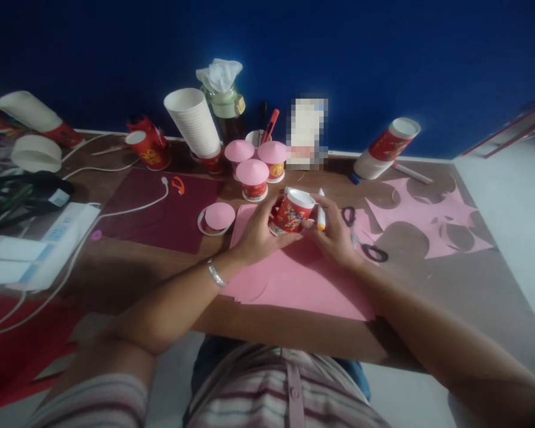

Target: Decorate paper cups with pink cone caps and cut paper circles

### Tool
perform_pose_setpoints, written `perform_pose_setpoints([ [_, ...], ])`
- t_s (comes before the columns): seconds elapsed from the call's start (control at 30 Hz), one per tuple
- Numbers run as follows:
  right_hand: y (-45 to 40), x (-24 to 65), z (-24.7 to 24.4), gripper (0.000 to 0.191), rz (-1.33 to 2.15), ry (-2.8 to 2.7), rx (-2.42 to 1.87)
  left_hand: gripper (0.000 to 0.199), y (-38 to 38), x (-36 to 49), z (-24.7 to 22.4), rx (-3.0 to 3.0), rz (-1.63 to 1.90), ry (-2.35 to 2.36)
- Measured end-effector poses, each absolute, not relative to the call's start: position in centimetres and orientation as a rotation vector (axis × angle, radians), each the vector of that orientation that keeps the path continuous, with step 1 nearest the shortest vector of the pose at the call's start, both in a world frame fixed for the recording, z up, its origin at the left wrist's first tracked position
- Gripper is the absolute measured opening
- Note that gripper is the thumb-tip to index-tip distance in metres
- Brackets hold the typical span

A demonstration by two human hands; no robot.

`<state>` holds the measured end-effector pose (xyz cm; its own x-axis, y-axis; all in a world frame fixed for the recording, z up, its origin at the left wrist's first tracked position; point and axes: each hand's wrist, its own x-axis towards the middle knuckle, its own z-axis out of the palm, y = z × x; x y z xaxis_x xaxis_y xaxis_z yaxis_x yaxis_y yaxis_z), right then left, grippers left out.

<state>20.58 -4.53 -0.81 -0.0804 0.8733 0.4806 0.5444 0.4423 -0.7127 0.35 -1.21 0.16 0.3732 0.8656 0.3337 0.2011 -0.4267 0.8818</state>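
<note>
A red paper cup (295, 213) with a printed pattern and a white top is held over a stack of pink paper (289, 285). My left hand (262, 233) wraps its left side, the thumb along the near side. My right hand (336, 233) closes on the right side, fingertips by the rim and thumb lower down. Close to the right fingers is a white marker (321, 209) with a yellow end. Beyond the cup are red cup pieces with pink cone tops, one of them the front cone-topped piece (254, 179). Black-handled scissors (374, 254) lie right of my right hand, partly covered.
A pink cone (220, 216) rests on a white ring at left. Tall stacked white cups (194, 122) stand behind, near a tissue-topped bottle (225, 104). Cut pink scraps (410, 217) and leaning cups (387, 147) are at right. A white cable (129, 211) crosses the left side.
</note>
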Motion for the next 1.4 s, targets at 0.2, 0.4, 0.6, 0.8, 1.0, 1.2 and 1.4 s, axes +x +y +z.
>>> perform_pose_setpoints([
  [0.2, -4.56, 20.77, -0.85, 0.043, 0.427, -1.74, -1.196, 0.072, -0.98, 0.12, -0.25, 1.827, 1.058, 0.834],
  [0.4, -4.33, 21.17, -1.17, 0.043, 0.419, -1.737, -1.186, 0.068, -0.99, 0.2, -0.54, 1.75, 1.041, 0.793],
  [0.6, -4.28, 21.28, -1.44, 0.044, 0.391, -1.733, -1.188, 0.066, -0.99, 0.29, 0.11, 1.635, 0.968, 0.734],
  [0.8, -4.34, 21.01, -1.45, 0.044, 0.456, -1.691, -1.176, 0.078, -1.28, 0.2, -0.27, 1.552, 0.859, 0.625],
  [1.0, -4.38, 20.79, -1.04, 0.041, 0.663, -1.585, -1.128, 0.079, -1.31, -0.13, 0.02, 1.49, 0.776, 0.58],
  [1.2, -4.54, 20.64, -0.76, 0.044, 0.816, -1.54, -1.087, 0.075, -1.39, 0.08, 0.09, 1.443, 0.802, 0.584],
  [1.4, -4.39, 20.84, -1.26, 0.05, 0.854, -1.513, -1.071, 0.084, -1.16, 0.39, -0.69, 1.731, 1.027, 0.793],
])
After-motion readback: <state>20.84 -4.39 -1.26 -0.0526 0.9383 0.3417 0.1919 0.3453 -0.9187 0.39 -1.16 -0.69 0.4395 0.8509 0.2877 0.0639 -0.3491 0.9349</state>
